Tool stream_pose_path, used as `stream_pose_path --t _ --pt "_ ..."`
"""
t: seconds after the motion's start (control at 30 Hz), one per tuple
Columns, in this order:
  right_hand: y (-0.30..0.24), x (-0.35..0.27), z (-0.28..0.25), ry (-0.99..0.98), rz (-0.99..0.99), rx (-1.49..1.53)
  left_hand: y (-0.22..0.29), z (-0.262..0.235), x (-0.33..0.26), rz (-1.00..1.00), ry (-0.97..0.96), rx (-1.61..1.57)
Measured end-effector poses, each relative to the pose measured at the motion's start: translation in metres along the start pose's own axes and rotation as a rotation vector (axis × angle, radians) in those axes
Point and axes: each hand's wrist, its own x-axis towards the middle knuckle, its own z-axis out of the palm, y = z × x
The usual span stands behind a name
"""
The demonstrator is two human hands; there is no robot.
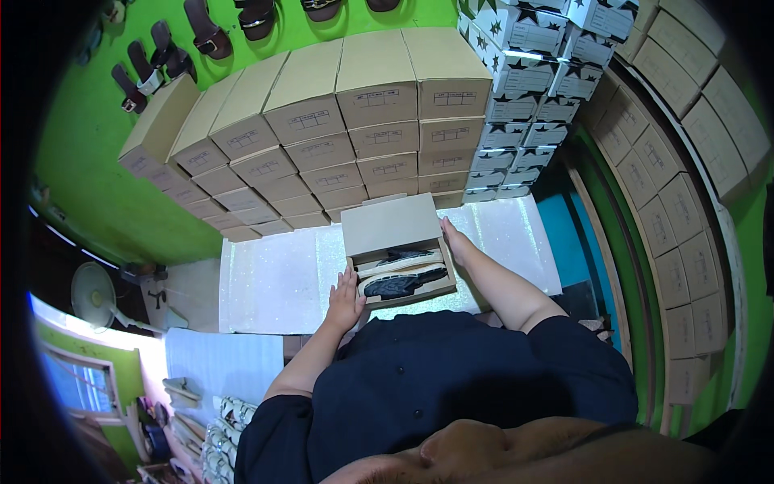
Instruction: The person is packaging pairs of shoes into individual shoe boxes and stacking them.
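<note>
An open brown cardboard shoebox [409, 300] lies on the white glittery surface [274, 282] in front of me, its lid [389, 225] flipped back. Inside rests a pair of dark shoes with pale soles [401, 274], side by side. My left hand [345, 302] presses flat against the box's left wall, fingers together and pointing away from me. My right hand [455, 240] lies flat along the box's right wall near the lid hinge. Neither hand grips anything.
Stacked brown shoeboxes [322, 137] form a wall behind the surface, with white star-printed boxes [532, 81] to their right. More brown boxes [685, 202] line the right side. Sandals [161, 56] hang on the green wall. A fan [93, 294] stands at left.
</note>
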Motion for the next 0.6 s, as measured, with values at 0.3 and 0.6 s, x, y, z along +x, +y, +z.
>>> stream_pose_path --t 0.3,0.6 --pt "0.004 -0.037 0.009 0.038 -0.141 0.141 -0.006 0.004 -0.001 0.026 0.002 -0.014" --pt "0.024 -0.088 0.021 -0.062 -0.107 0.109 -0.031 -0.006 0.001 0.042 0.489 -0.396"
